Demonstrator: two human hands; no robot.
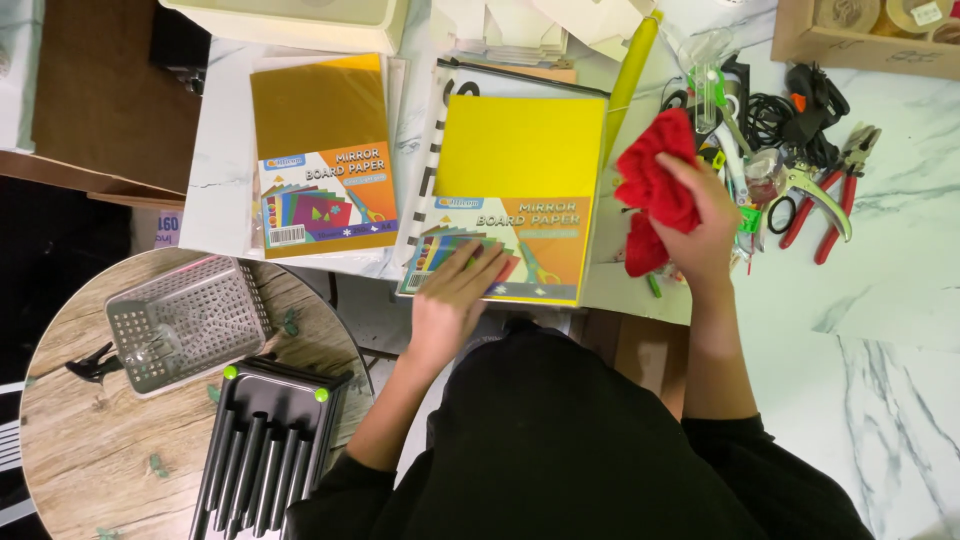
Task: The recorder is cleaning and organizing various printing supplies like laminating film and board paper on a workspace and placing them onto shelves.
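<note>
Head view only. Left hand (pixel 455 295) lies flat, fingers spread, palm down on the near edge of the yellow paper pack (pixel 515 195), pinning it to the white marble table (pixel 880 270); nothing gripped, just pressing. Pack sits mid-table, straight ahead of me, its far half plain yellow, its near half a printed label strip. Right hand (pixel 700 220) is closed around a crumpled red cloth (pixel 655 185), fingers wrapped over its near side, cloth bunched and lifted just right of the pack, beside a yellow tube (pixel 632 70).

Step, as I judge it: steadying the pack while the cloth is brought in, likely a wipe of the glossy cover. Next move calls for keeping the left palm down so the pack doesn't slide, and swinging the cloth left onto the yellow face.

Second pack, gold-brown (pixel 322 150), lies further left, untouched. Red-handled pliers (pixel 835 195) and black cable clutter sit right of my right hand. Near left, a round wooden table (pixel 70 440) carries a grey mesh basket (pixel 185 320) and a black tray (pixel 265 450).
</note>
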